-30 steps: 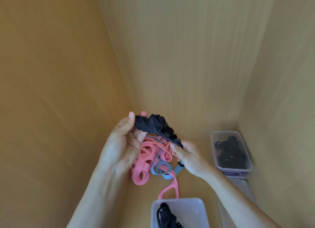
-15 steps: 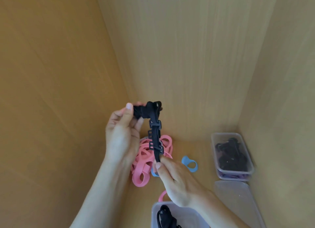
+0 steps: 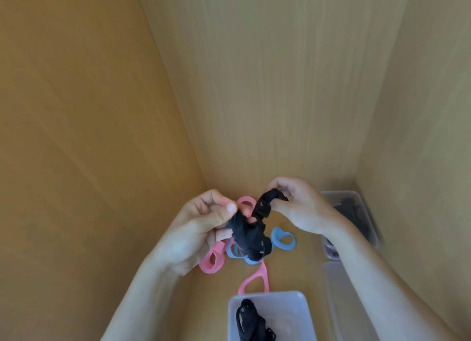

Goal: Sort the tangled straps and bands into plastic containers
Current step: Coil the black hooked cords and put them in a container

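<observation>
Head view, the only one: task looks partway thru, prob. nearer the middle than the end. Done so far, judging by what lies where: the near container (image 3: 267,296) at the bottom edge has one packed strap (image 3: 251,320) in it, black. The far container (image 3: 356,195) by the right wall holds a dark heap of straps; a purplish bit shows at its near end, can't tell what. A clear lid (image 3: 341,302) lies flat btwn the two boxes, off. Left to do: the black strap (image 3: 248,232) in hand isn't in any box yet. The pink bands (image 3: 212,260) and blue bands (image 3: 283,238) sit loose on the wooden floor (image 3: 293,269) under the hands, overlapping each other, none sorted. One pink loop trails down to the near container's rim, touching or just short of it. The black strap is held up above that pile, btwn both hands, clear of the floor. The left hand (image 3: 193,228) has its fingers curled, w/ the thumb pressing the strap's bunched lower wad against them. The right hand (image 3: 298,205) pinches the upper end, fingers curled round it. The strap looks like narrow black webbing w/ plastic buckle bits, arching from the wad up to the right hand, crumpled & limp. Its edges are blurred, so fine detail is unsure. Whether its lower tip is free of the blue bands, can't tell; they overlap in the picture.
</observation>
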Action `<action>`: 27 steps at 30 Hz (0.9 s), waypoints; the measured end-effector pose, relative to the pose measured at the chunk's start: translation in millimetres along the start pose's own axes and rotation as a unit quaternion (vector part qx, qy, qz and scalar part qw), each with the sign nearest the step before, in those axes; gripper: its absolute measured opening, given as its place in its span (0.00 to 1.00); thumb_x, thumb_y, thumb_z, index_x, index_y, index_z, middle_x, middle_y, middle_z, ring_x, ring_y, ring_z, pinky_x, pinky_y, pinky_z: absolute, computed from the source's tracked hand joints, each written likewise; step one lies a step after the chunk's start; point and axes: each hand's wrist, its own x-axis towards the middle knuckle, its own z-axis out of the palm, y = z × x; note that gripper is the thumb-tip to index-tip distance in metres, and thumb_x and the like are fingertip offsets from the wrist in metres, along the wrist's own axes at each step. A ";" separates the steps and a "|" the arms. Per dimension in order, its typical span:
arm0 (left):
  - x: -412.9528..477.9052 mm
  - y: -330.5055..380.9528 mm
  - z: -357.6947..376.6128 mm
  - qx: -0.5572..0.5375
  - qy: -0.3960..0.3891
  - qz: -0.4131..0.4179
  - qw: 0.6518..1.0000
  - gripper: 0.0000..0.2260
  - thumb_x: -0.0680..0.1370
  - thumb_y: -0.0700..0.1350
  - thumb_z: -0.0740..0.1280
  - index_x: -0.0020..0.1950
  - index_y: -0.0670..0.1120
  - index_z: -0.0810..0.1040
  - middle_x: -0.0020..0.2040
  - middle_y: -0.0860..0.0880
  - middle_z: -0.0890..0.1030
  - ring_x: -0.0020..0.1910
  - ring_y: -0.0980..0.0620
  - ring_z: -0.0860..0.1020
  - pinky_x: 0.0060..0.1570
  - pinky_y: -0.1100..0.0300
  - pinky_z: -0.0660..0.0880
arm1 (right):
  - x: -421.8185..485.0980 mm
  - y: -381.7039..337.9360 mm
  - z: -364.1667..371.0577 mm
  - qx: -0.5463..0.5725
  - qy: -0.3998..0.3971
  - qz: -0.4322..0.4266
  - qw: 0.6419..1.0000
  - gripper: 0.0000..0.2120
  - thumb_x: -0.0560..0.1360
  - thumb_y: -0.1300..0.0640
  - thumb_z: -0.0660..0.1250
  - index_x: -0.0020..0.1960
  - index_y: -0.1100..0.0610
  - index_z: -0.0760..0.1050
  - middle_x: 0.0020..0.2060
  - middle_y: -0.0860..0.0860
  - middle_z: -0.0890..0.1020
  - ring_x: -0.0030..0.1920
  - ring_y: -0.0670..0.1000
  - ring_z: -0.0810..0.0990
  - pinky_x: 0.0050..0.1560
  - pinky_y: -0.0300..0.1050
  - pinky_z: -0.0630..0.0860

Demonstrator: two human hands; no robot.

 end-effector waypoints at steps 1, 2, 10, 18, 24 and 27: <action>-1.4 -2.0 -1.8 0.046 0.016 0.003 0.999 0.08 0.74 0.42 0.73 0.45 0.39 0.77 0.50 0.33 0.84 0.50 0.38 0.85 0.46 0.52 0.82 | -2.1 -1.9 -1.6 -0.014 -0.008 0.007 1.000 0.06 0.73 0.62 0.69 0.41 0.51 0.79 0.37 0.49 0.84 0.41 0.50 0.82 0.48 0.51 0.76; 0.2 -4.5 -4.1 0.097 0.044 0.006 0.994 0.10 0.74 0.42 0.74 0.46 0.39 0.77 0.50 0.33 0.84 0.50 0.37 0.85 0.47 0.51 0.82 | -3.0 -2.5 -2.0 -0.026 -0.007 -0.001 1.000 0.06 0.73 0.62 0.68 0.41 0.51 0.78 0.35 0.48 0.83 0.39 0.51 0.81 0.44 0.53 0.77; 12.6 -33.2 0.2 0.255 0.272 0.117 0.920 0.06 0.75 0.34 0.74 0.43 0.38 0.77 0.42 0.46 0.87 0.45 0.47 0.86 0.48 0.53 0.82 | -16.8 -22.6 21.0 -0.210 0.011 -0.031 0.977 0.06 0.76 0.54 0.68 0.42 0.48 0.72 0.30 0.46 0.76 0.31 0.46 0.72 0.34 0.46 0.70; 14.4 -52.7 -4.1 0.321 0.368 0.226 0.843 0.08 0.76 0.38 0.74 0.42 0.51 0.81 0.43 0.59 0.86 0.45 0.60 0.84 0.44 0.71 0.76 | -35.8 -17.3 62.9 -0.173 0.003 -0.064 0.983 0.01 0.81 0.52 0.58 0.52 0.47 0.67 0.40 0.42 0.74 0.39 0.46 0.74 0.38 0.45 0.71; 21.3 -55.9 8.3 0.198 0.405 0.239 0.860 0.05 0.77 0.37 0.74 0.44 0.45 0.79 0.45 0.53 0.87 0.49 0.55 0.85 0.48 0.65 0.79 | -33.5 -13.3 88.6 -0.067 0.075 0.009 0.995 0.09 0.78 0.60 0.68 0.45 0.48 0.70 0.37 0.47 0.80 0.34 0.47 0.80 0.36 0.46 0.77; 24.2 -50.3 18.0 0.061 0.405 0.209 0.888 0.04 0.77 0.38 0.73 0.47 0.41 0.79 0.49 0.46 0.87 0.52 0.47 0.85 0.54 0.52 0.81 | -30.8 -14.6 93.4 0.138 0.071 0.039 0.987 0.08 0.80 0.64 0.66 0.49 0.54 0.69 0.41 0.54 0.83 0.38 0.50 0.83 0.43 0.53 0.82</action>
